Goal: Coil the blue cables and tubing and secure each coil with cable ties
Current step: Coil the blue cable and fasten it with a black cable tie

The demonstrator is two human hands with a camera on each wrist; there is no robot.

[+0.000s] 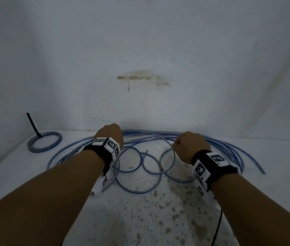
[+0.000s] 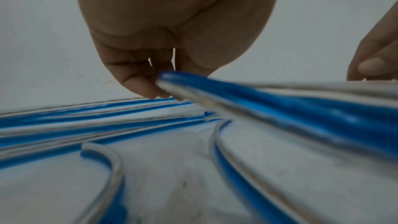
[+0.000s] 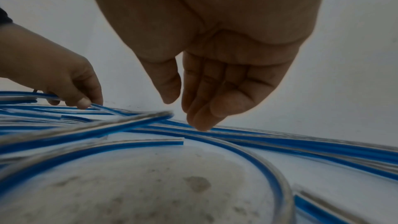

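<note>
My left hand is pinching one strand of the loose blue-and-clear plastic tubing, thumb and fingers curled tight on it, lifting it just off the stained white tabletop. My right hand hangs beside it, fingers drooping loosely, the tips down among the strands; in the wrist view nothing is gripped. Tubing sprawls in wide loops under and around both hands. Far out past my left hand sits a finished grey-blue coil with a black cable tie sticking up from it.
</note>
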